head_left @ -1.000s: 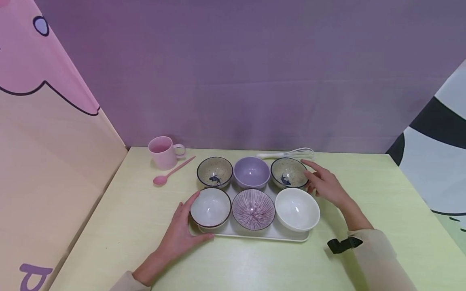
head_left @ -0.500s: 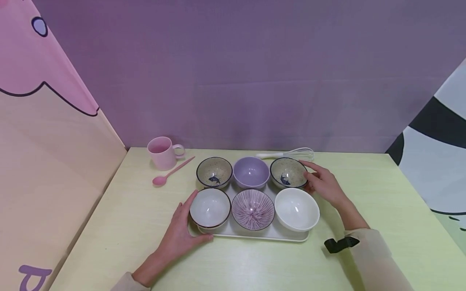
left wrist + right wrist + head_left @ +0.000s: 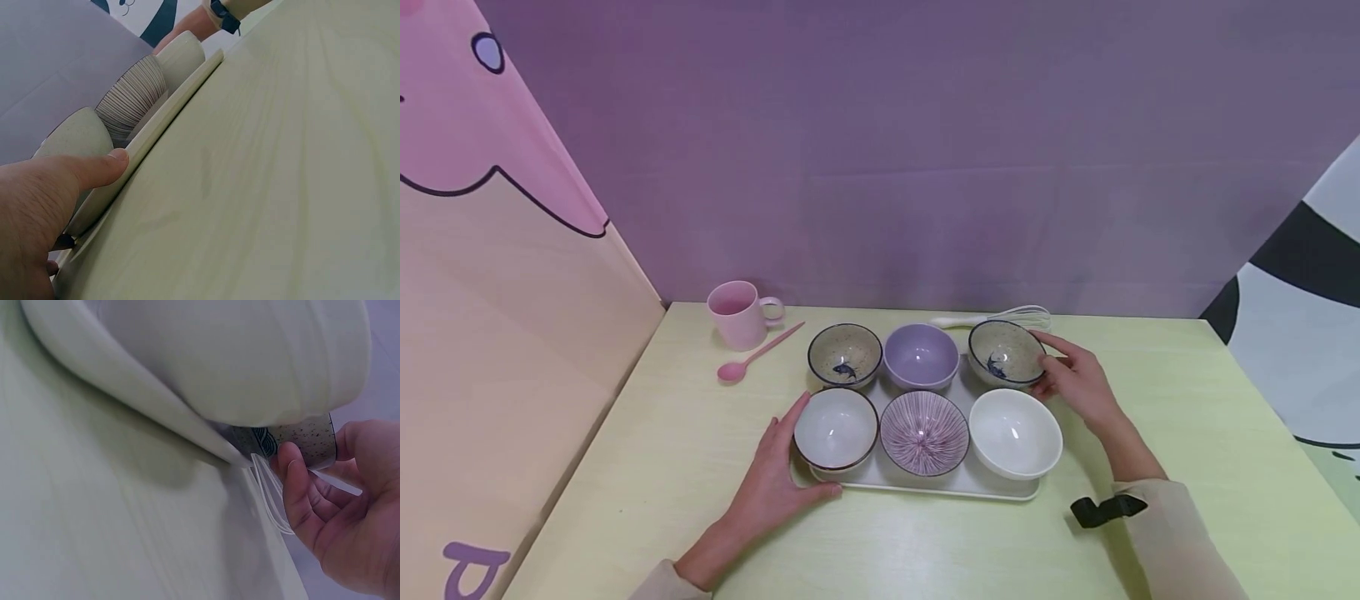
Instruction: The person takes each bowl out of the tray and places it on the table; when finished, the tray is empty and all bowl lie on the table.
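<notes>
My right hand (image 3: pixel 1081 390) grips a speckled beige bowl (image 3: pixel 1004 350) with a blue fish inside, at the back right of a white tray (image 3: pixel 925 485). In the right wrist view, thumb and fingers are on either side of the speckled bowl's wall (image 3: pixel 306 440). My left hand (image 3: pixel 775 471) is at the tray's front left corner, its extended thumb at the front rim and index finger beside a brown-rimmed white bowl (image 3: pixel 835 429). Also on the tray are a purple-striped bowl (image 3: pixel 925 433), a plain white bowl (image 3: pixel 1015 435), a purple bowl (image 3: pixel 921 357) and another fish bowl (image 3: pixel 845 354).
A pink mug (image 3: pixel 737 317) and a pink spoon (image 3: pixel 732 372) lie left of the tray on the pale table (image 3: pixel 925 550). Behind the right-hand fish bowl is a white-handled whisk (image 3: pixel 958 321). A purple backdrop (image 3: pixel 887 167) rises at the table's far edge.
My right hand has taken hold of the right-hand fish bowl and shifted it slightly right, so a gap shows between it and the purple bowl. The left hand has stayed in place.
</notes>
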Action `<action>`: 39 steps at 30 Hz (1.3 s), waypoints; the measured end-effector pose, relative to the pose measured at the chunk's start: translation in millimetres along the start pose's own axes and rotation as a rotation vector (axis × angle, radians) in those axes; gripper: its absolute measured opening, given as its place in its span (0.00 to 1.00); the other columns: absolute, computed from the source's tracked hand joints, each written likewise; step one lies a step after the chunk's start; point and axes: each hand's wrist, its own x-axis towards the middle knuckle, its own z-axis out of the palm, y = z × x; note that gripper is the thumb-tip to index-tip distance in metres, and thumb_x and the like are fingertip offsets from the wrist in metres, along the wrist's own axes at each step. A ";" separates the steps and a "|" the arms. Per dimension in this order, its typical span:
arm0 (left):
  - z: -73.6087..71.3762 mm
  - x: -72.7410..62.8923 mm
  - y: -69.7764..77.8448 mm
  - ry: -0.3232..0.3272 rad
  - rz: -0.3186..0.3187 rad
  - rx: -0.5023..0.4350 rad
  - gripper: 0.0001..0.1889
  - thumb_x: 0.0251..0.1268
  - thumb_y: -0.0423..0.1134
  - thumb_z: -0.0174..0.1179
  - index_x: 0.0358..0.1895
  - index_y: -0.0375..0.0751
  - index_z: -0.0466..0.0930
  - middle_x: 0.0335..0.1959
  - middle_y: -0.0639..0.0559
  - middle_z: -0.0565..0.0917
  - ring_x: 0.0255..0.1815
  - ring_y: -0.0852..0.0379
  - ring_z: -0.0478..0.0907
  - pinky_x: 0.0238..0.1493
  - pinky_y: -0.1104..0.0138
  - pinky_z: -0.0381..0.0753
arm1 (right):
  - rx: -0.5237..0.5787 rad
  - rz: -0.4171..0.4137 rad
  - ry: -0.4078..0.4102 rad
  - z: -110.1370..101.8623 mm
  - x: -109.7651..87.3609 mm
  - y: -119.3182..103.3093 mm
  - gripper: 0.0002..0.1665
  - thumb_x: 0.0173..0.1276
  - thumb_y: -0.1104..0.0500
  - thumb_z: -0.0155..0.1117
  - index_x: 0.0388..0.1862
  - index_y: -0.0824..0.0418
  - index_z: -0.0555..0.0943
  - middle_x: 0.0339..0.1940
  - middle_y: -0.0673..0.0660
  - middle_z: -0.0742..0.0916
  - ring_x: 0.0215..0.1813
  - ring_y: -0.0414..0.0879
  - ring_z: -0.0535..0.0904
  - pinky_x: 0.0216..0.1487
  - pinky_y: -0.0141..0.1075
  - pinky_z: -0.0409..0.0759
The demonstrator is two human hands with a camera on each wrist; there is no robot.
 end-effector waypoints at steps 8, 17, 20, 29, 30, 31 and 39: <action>0.6 0.4 -0.6 0.004 0.006 0.009 0.71 0.44 0.47 0.93 0.92 0.59 0.53 0.88 0.42 0.65 0.87 0.18 0.51 0.80 0.23 0.61 | -0.032 -0.008 0.046 -9.5 -3.7 -1.4 0.33 0.83 0.67 0.49 0.85 0.72 0.67 0.27 0.56 0.91 0.24 0.38 0.86 0.29 0.34 0.91; -0.3 0.6 0.7 0.004 0.007 0.025 0.71 0.45 0.48 0.93 0.92 0.58 0.53 0.87 0.38 0.66 0.86 0.17 0.52 0.80 0.23 0.61 | -0.009 -0.001 0.108 -23.0 -14.4 4.4 0.33 0.84 0.67 0.49 0.85 0.71 0.67 0.25 0.46 0.91 0.23 0.38 0.86 0.28 0.32 0.90; 0.1 1.3 0.8 0.005 0.011 0.026 0.70 0.45 0.49 0.92 0.92 0.56 0.53 0.87 0.39 0.66 0.86 0.17 0.52 0.79 0.23 0.61 | -0.010 0.014 0.142 -30.4 -18.7 7.7 0.33 0.85 0.66 0.49 0.86 0.72 0.66 0.25 0.45 0.90 0.23 0.38 0.87 0.28 0.31 0.90; 0.6 -0.2 0.6 0.012 0.013 0.022 0.70 0.45 0.48 0.92 0.91 0.56 0.54 0.88 0.43 0.66 0.86 0.17 0.53 0.78 0.23 0.62 | -0.026 0.065 0.231 -56.5 -33.9 16.6 0.34 0.86 0.65 0.46 0.87 0.75 0.61 0.23 0.39 0.89 0.22 0.36 0.86 0.27 0.28 0.89; 0.5 -0.1 0.7 0.013 0.015 0.022 0.70 0.44 0.47 0.92 0.91 0.56 0.54 0.88 0.43 0.66 0.86 0.18 0.53 0.79 0.23 0.62 | -0.019 0.074 0.242 -59.5 -35.7 17.7 0.34 0.86 0.65 0.46 0.87 0.75 0.61 0.23 0.39 0.89 0.21 0.36 0.86 0.27 0.28 0.89; 0.6 0.2 0.5 0.013 0.016 0.021 0.70 0.44 0.47 0.93 0.92 0.55 0.54 0.88 0.44 0.65 0.86 0.18 0.53 0.79 0.23 0.62 | -0.009 0.082 0.252 -62.4 -37.6 18.7 0.34 0.86 0.65 0.46 0.87 0.75 0.60 0.22 0.38 0.89 0.21 0.35 0.86 0.27 0.28 0.88; 0.2 0.5 1.3 -0.002 0.001 0.010 0.71 0.44 0.47 0.93 0.92 0.57 0.53 0.89 0.46 0.65 0.88 0.20 0.51 0.80 0.24 0.61 | 0.136 0.136 0.338 -85.5 -49.0 28.7 0.36 0.85 0.65 0.48 0.88 0.72 0.62 0.20 0.42 0.90 0.21 0.35 0.87 0.25 0.27 0.88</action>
